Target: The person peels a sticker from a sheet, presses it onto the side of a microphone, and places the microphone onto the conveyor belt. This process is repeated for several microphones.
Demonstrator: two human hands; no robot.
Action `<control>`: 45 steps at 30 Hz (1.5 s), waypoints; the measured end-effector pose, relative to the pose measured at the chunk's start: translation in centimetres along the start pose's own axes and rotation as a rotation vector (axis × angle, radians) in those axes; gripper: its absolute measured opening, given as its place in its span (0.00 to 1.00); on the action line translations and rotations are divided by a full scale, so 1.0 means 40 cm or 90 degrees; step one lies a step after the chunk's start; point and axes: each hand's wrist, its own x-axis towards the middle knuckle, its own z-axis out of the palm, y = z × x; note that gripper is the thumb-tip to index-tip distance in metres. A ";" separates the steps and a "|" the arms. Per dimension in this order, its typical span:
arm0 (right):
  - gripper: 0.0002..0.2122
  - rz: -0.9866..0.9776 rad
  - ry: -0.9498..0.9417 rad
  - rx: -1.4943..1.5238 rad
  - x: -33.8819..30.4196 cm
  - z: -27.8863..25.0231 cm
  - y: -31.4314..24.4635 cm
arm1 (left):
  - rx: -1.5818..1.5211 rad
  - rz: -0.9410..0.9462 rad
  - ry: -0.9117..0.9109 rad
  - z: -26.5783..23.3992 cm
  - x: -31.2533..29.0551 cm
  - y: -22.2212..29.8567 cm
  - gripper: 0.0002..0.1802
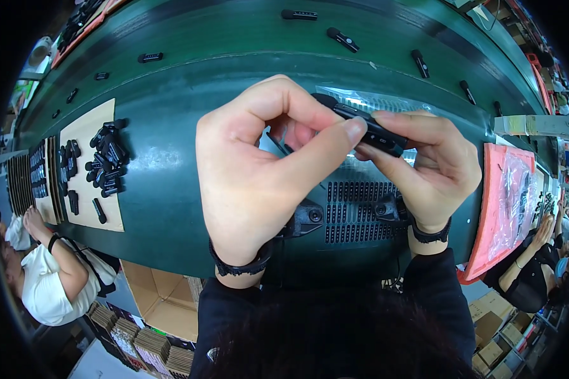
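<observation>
Above the green table, a small black clip-on microphone [380,136] with a dark foam tip is tilted between my two hands. My left hand [253,164] is closed, its thumb and index finger pinching the microphone's middle near the foam end. My right hand [436,151] grips the other end between thumb and fingers. The curled left fingers hide part of what lies behind them. Below the hands lies a clear sheet with rows of small black strips [354,230]. Black bands circle both wrists, and dark devices [306,218] sit beside them.
A pile of black microphones [109,155] lies on a cardboard sheet [110,218] at the left. Several more lie spaced along the far green belt [234,35]. A pink foam tray [487,215] with plastic film stands right. Other people sit at both sides; an open carton [171,316] stands lower left.
</observation>
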 end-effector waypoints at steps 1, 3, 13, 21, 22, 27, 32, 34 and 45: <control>0.14 -0.006 -0.015 -0.002 -0.002 -0.001 0.000 | 0.000 0.005 0.008 0.004 0.000 -0.004 0.07; 0.14 0.000 -0.015 -0.002 -0.005 -0.003 0.000 | 0.000 0.009 0.016 0.010 0.001 -0.008 0.07; 0.11 0.162 0.068 0.094 -0.013 -0.014 0.003 | 0.177 0.042 0.025 0.012 0.028 -0.059 0.04; 0.11 0.240 -0.021 0.145 0.000 -0.020 0.012 | -0.039 -0.063 -0.017 0.029 0.037 -0.077 0.09; 0.11 0.237 -0.020 0.144 0.000 -0.017 0.013 | -0.003 -0.035 0.016 0.031 0.040 -0.081 0.09; 0.11 0.317 -0.032 0.212 -0.004 -0.003 0.041 | 0.097 -0.064 -0.008 0.013 0.052 -0.090 0.06; 0.11 0.358 -0.129 0.207 0.057 0.015 0.158 | 0.326 0.030 0.054 -0.013 0.083 -0.155 0.13; 0.11 0.342 -0.125 0.166 0.103 0.000 0.258 | 0.404 0.090 0.180 -0.018 0.089 -0.162 0.18; 0.14 0.341 -0.138 -0.367 0.176 0.030 0.553 | 0.222 0.033 0.185 -0.063 0.078 -0.112 0.25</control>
